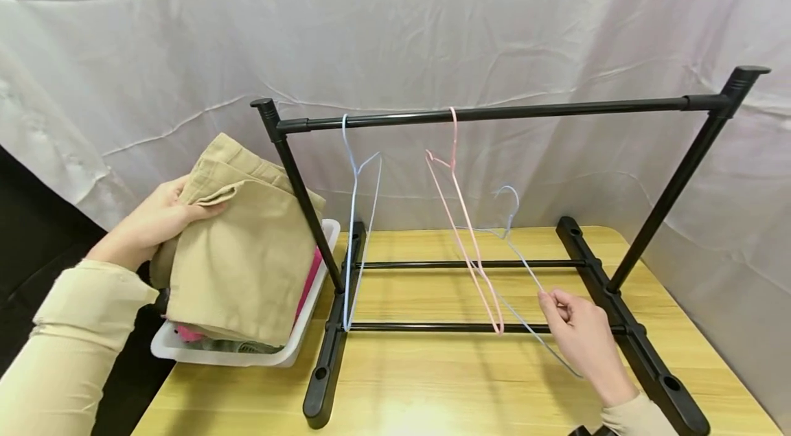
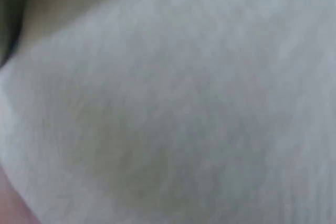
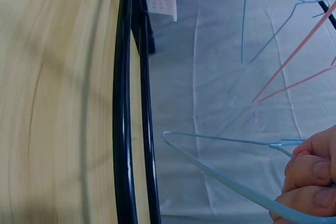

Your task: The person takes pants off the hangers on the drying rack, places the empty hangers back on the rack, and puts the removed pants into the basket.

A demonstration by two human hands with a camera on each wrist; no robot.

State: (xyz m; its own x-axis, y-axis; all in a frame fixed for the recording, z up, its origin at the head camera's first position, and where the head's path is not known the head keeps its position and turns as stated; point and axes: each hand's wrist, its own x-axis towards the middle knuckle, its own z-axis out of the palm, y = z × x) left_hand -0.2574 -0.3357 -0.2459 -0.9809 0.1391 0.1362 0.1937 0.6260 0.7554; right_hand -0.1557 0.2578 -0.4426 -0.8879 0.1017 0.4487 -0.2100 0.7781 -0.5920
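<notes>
My left hand (image 1: 162,215) grips folded khaki trousers (image 1: 247,257) by the waistband, thumb in front, over a white basket (image 1: 290,352). Pale fabric fills the left wrist view in a blur. At the right, my right hand (image 1: 581,333) pinches a light blue wire hanger (image 1: 522,257) by its side, below the rack's top bar; its hook stands free of the bar. The right wrist view shows my curled fingers (image 3: 310,182) around the same hanger. A pink hanger (image 1: 462,202) and another blue hanger (image 1: 352,216) hang from the top bar.
A black garment rack (image 1: 556,108) stands on the wooden table (image 1: 420,388), its feet and two low crossbars spanning the middle. Pink and grey-green cloth (image 1: 237,347) lies in the basket under the trousers. A pale curtain (image 1: 402,31) hangs close behind.
</notes>
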